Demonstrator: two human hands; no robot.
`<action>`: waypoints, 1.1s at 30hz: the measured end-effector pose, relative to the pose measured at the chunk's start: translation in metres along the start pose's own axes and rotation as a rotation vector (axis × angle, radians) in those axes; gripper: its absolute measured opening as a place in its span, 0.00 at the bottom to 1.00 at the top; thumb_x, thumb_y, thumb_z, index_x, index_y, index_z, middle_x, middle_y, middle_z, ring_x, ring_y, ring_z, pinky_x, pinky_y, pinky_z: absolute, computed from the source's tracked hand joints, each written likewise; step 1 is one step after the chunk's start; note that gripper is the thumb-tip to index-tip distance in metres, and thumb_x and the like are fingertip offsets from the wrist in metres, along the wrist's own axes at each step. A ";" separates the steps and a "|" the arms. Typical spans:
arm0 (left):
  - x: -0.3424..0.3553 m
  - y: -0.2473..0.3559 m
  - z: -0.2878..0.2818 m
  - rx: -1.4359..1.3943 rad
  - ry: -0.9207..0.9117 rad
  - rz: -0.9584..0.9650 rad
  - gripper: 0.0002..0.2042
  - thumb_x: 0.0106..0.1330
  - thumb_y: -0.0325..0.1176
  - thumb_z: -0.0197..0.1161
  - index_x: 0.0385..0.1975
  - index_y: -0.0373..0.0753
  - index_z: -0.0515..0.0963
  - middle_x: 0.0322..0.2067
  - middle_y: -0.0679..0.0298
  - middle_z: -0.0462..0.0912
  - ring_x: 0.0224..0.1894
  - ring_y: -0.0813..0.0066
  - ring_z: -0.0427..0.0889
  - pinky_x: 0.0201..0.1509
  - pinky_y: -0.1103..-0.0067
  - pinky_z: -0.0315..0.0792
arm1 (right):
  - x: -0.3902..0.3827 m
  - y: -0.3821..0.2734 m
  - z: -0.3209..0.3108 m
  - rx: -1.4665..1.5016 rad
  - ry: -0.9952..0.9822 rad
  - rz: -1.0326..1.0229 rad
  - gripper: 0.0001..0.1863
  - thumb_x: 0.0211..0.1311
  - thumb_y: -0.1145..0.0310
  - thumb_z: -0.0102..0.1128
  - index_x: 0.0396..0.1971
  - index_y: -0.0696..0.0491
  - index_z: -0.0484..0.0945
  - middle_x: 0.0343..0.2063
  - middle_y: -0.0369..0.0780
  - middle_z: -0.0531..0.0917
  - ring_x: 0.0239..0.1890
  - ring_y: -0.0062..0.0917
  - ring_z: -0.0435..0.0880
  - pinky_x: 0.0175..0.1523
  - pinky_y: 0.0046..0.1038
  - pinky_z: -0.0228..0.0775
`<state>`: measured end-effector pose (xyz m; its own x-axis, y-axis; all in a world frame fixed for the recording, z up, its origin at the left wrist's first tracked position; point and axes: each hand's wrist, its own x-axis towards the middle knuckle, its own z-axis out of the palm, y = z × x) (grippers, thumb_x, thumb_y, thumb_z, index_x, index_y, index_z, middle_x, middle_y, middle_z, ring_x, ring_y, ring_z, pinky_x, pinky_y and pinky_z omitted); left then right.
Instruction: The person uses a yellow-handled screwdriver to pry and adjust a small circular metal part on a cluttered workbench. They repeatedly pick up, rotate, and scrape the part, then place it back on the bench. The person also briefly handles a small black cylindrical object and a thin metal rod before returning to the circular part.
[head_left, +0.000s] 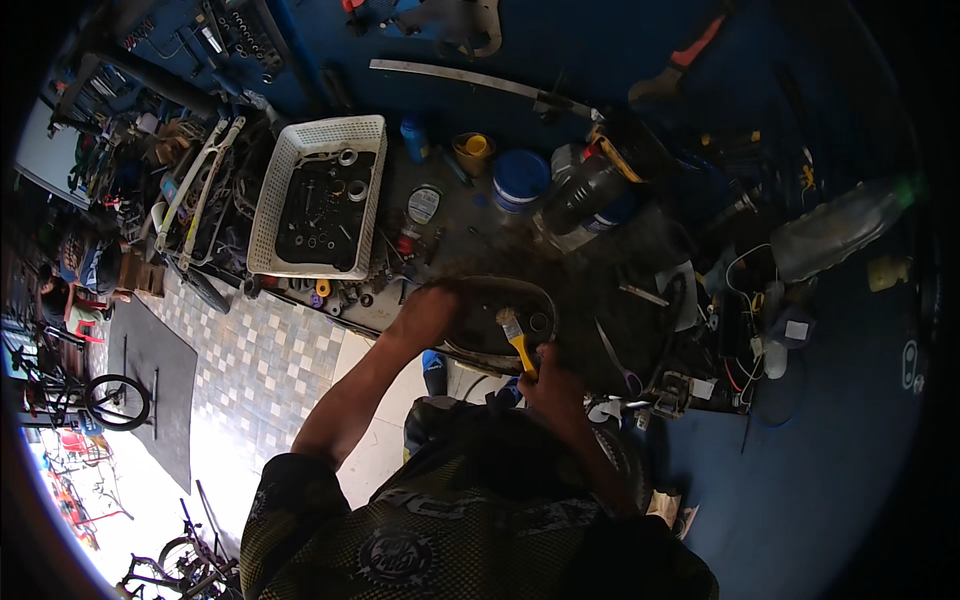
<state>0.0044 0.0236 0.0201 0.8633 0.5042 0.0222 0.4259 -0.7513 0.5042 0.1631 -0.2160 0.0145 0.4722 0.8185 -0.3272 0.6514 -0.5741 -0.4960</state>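
My right hand [553, 382] is closed round the yellow handle of a paintbrush [522, 350]. The pale bristles point away from me, down into a dark, shallow basin [551, 298] at the bench's front edge. Beside the bristles, inside the basin, is a small round metal ring [539, 322]. At the basin's left side is my left hand [428, 316]; its fingers are dark and blurred, so their grip does not show.
A white plastic basket [262, 222] of loose metal parts stands left on the bench. Behind the basin are a blue-lidded tub [521, 178] and a dark bottle [583, 198]. Purple-handled scissors [622, 368] lie to its right. Bicycles [118, 402] and a person [85, 275] are far left.
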 end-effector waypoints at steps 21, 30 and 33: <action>0.005 0.007 0.067 -0.737 0.130 -0.239 0.14 0.66 0.29 0.70 0.50 0.37 0.82 0.41 0.57 0.90 0.45 0.72 0.89 0.53 0.74 0.80 | 0.011 0.001 -0.036 0.390 0.166 -0.268 0.22 0.66 0.53 0.70 0.53 0.50 0.82 0.42 0.45 0.88 0.42 0.44 0.89 0.45 0.39 0.82; -0.012 0.020 0.061 -0.691 0.280 -0.303 0.19 0.64 0.28 0.72 0.55 0.38 0.80 0.38 0.59 0.89 0.43 0.69 0.89 0.50 0.75 0.80 | 0.081 -0.017 -0.022 0.529 0.231 -0.080 0.18 0.65 0.53 0.72 0.33 0.54 0.83 0.27 0.39 0.88 0.28 0.30 0.88 0.32 0.31 0.75; -0.011 0.019 0.063 -0.667 0.279 -0.351 0.19 0.65 0.28 0.72 0.56 0.38 0.79 0.38 0.60 0.89 0.42 0.71 0.89 0.48 0.75 0.80 | 0.076 -0.030 -0.015 0.979 0.138 -0.074 0.18 0.67 0.54 0.71 0.31 0.56 0.82 0.23 0.34 0.85 0.25 0.20 0.83 0.29 0.27 0.71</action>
<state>0.0197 -0.0232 -0.0250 0.5721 0.8178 -0.0625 0.3323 -0.1614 0.9293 0.1890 -0.1369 0.0166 0.5554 0.8064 -0.2031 -0.0669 -0.2001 -0.9775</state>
